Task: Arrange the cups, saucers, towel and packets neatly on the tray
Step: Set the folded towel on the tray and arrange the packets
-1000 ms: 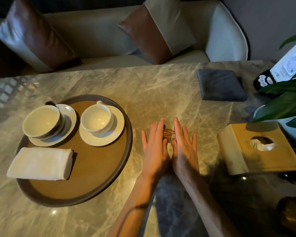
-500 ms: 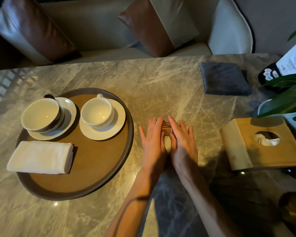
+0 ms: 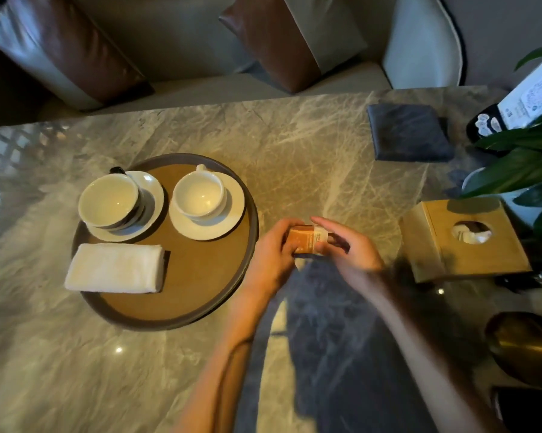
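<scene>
A round brown tray [image 3: 200,295] lies on the marble table. On it stand two white cups on white saucers, the left cup [image 3: 108,201] and the right cup [image 3: 199,195], with a folded white towel [image 3: 114,268] in front of them. Just right of the tray's rim, my left hand [image 3: 271,254] and my right hand [image 3: 351,248] hold a small stack of orange packets [image 3: 307,242] between them, slightly above the table. The packets carry a pale band and are partly hidden by my fingers.
A wooden tissue box [image 3: 463,242] sits to the right of my hands. A folded dark cloth [image 3: 407,132] lies at the back right, near a plant [image 3: 519,170] and a card stand [image 3: 529,95]. A brass pot [image 3: 523,345] is at the near right. A sofa with cushions lines the far edge.
My hands were flat on the table, pressing the packets together; now they have closed around the stack, lifted it and turned it sideways. The camera view shifted down.
</scene>
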